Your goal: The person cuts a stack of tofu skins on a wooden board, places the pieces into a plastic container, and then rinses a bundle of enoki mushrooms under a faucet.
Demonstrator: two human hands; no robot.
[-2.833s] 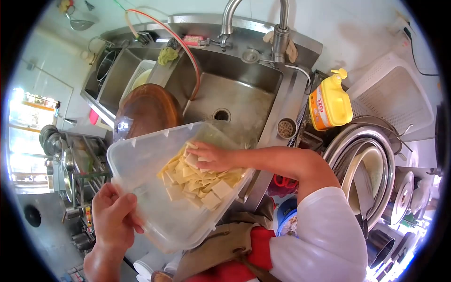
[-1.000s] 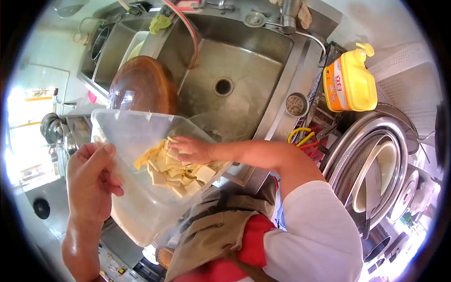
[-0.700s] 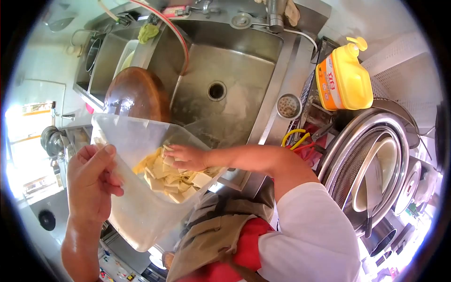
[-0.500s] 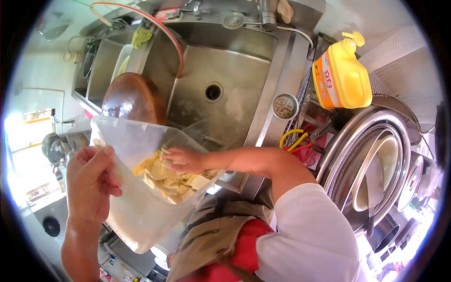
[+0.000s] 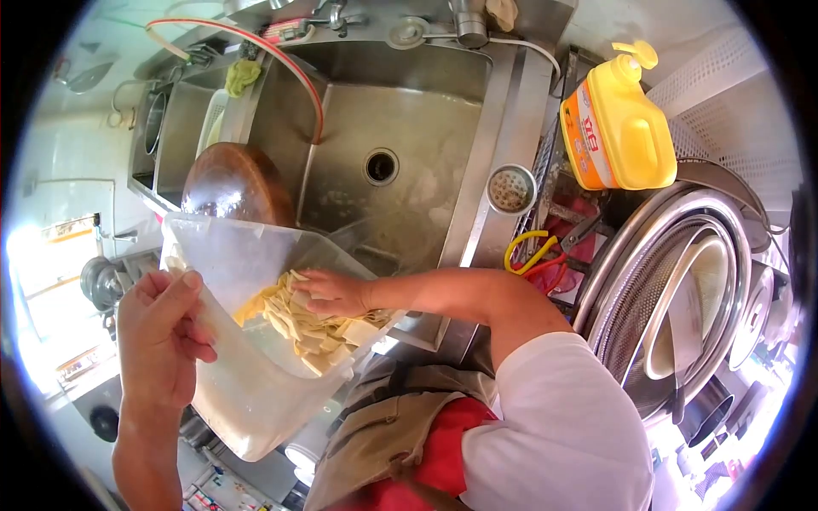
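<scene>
My left hand (image 5: 166, 341) grips the near-left rim of a translucent plastic tub (image 5: 256, 409), thumb on top and fingers curled round the edge. The tub is tilted at the front edge of the sink. Inside it lies a heap of pale yellow flat slices (image 5: 311, 332), piled toward the right side. My right hand (image 5: 332, 292) reaches in from the right, its fingers stretched out over the top of the heap and touching the slices. Part of the heap is hidden under that hand.
Beyond the tub is a steel sink (image 5: 400, 111) with a drain, a red-edged hose (image 5: 298, 72) and a round wooden board (image 5: 230, 183). To the right stand a yellow jug (image 5: 626, 128), a strainer cup (image 5: 512, 189), scissors (image 5: 545, 251) and stacked metal bowls (image 5: 613, 315).
The slices have shifted and spread a little beneath my right hand. My left hand keeps its hold on the rim, and the whole view has moved slightly.
</scene>
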